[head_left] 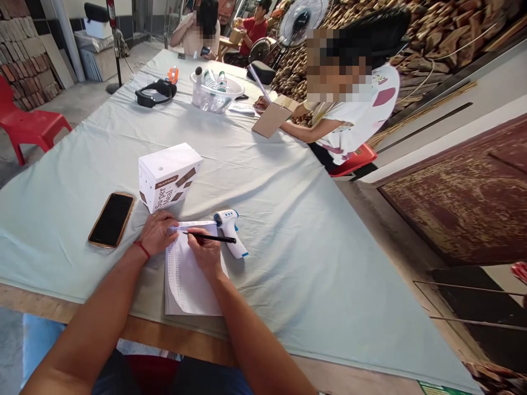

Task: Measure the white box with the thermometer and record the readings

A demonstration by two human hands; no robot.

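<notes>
**Black pen in right hand, over lined-up sheets of paper**

Nearest: paper sheets (195, 288), stacked, marked with rows of writing down the left side; long axis roughly 12 to 6 o'clock, lying between and below the hands.

Right hand (206, 252): fingers closed in a writing grip on one black pen (220, 238). Pen's long axis near 9 to 3 o'clock; tip toward 9, at the sheets' upper part, blunt end toward 3. Whether the tip touches cannot be told.

Left hand (158, 233): partly open, fingers loosely together, resting at the sheets' upper-left edge, no object gripped. It lies at 9 o'clock from the pen tip, just beside it; the right is the pen's hand.

White thermometer gun (233, 233): 2 o'clock of the right hand, handle toward 5. Phone (111, 219): 9 o'clock of the left hand. White carton (171, 175): upright, 12 o'clock of the left hand, just beyond.

Farther: cardboard box (272, 120), 1 o'clock, before a writing co-worker (346, 104); plastic bowl of bottles (226, 101), 12; black headset (154, 94), 11.
</notes>
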